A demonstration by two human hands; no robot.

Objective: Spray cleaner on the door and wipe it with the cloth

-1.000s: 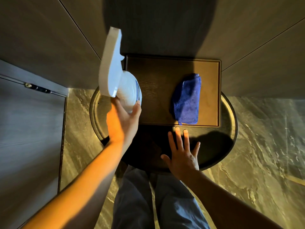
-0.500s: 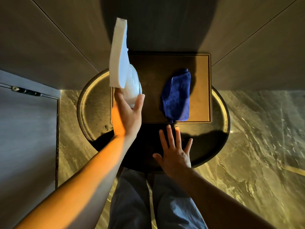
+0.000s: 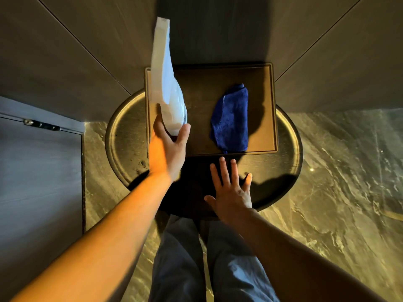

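Observation:
My left hand (image 3: 168, 149) grips the lower body of a white spray bottle (image 3: 165, 83) and holds it above the left side of a square wooden tray (image 3: 261, 70), its nozzle end pointing away from me toward the wall. A folded blue cloth (image 3: 231, 118) lies on the right half of the tray. My right hand (image 3: 231, 188) hovers flat with fingers spread over the dark near part of the round table (image 3: 124, 136), just short of the cloth. The grey door (image 3: 39, 171) is at the left, with a metal latch (image 3: 41, 124) at its top edge.
The round table stands against grey wall panels (image 3: 65, 51). A marble floor (image 3: 338, 171) surrounds the table. My legs in blue trousers (image 3: 181, 258) are right below the table's near edge.
My left hand has carried the spray bottle a little to the right and tipped it more upright, over the tray's left edge. My right hand has stayed spread near the cloth.

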